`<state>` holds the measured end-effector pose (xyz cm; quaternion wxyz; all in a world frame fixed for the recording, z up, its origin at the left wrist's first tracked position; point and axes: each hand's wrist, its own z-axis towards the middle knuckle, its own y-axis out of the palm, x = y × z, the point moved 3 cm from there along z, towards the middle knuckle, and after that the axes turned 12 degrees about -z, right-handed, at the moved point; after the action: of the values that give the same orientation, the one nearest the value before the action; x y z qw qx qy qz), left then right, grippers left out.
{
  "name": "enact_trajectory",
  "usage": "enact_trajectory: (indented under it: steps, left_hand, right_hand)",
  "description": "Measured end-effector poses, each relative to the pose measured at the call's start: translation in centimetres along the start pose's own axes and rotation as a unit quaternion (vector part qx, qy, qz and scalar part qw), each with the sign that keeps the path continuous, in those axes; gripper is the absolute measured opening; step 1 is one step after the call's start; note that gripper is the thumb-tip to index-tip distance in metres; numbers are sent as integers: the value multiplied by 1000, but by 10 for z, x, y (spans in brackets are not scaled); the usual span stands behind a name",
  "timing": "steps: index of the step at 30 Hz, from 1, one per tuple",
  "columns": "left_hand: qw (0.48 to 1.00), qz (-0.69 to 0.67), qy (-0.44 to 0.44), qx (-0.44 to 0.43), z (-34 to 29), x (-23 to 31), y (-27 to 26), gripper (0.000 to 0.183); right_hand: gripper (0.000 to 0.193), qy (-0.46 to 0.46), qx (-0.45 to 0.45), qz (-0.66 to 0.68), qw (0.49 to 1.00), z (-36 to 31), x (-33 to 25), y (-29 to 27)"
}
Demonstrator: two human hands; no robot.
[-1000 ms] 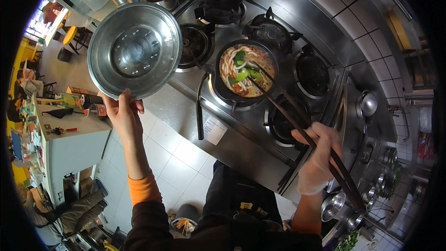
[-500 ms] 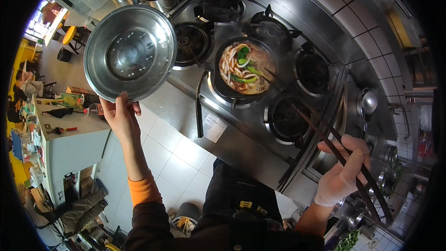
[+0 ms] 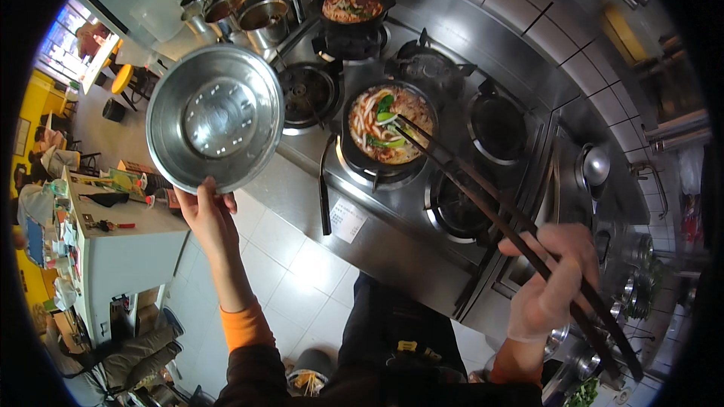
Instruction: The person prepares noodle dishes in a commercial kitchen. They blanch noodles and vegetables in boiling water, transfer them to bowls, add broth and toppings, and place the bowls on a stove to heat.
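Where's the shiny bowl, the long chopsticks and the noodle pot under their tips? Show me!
Shiny bowl [image 3: 216, 117]: head view, on its bare inside bottom.
Long chopsticks [image 3: 490, 213]: head view, on one stick's shaft.
Noodle pot [image 3: 383, 167]: head view, on its dark rim.

"What's carrying everything here?"
"A steel stove [image 3: 392, 215]. Centre your clock on the middle pot of noodles [image 3: 385, 169], which sits on one of the burners."
"And around that?"
"A second dark pot [image 3: 353, 28] stands on the stove between eleven and twelve. More black burners [image 3: 496, 126] are set into the top at ten, one, three, and between four and five."
"Near the front?"
"A white slip of paper [image 3: 347, 220] lies along the steel edge at seven."
"And the floor [image 3: 313, 275]?"
"Pale square tiles, with a grey bin [image 3: 314, 360] standing on them between six and seven."
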<state>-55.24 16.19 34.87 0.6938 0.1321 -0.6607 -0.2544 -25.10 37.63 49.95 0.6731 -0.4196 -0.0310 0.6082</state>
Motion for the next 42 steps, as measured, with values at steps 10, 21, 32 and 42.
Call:
enact_trajectory:
  steps: [10, 21, 32, 42]
  left_hand:
    - [999, -38, -17, -31, -109, -17, 39, 44]
    - [803, 80, -495, -321, -512, -115, 140, 54]
    - [663, 338, -302, -596, -709, -214, 195, 73]
    - [654, 187, -525, -512, -814, -210, 221, 42]
  right_hand:
    - [22, 416, 249, 549, 681, -104, 123, -50]
    - [10, 296, 523, 496, 627, -607, 171, -492]
    - [12, 164, 737, 514, 407, -879, 56, -557]
    - [20, 149, 737, 508, 421, -805, 146, -661]
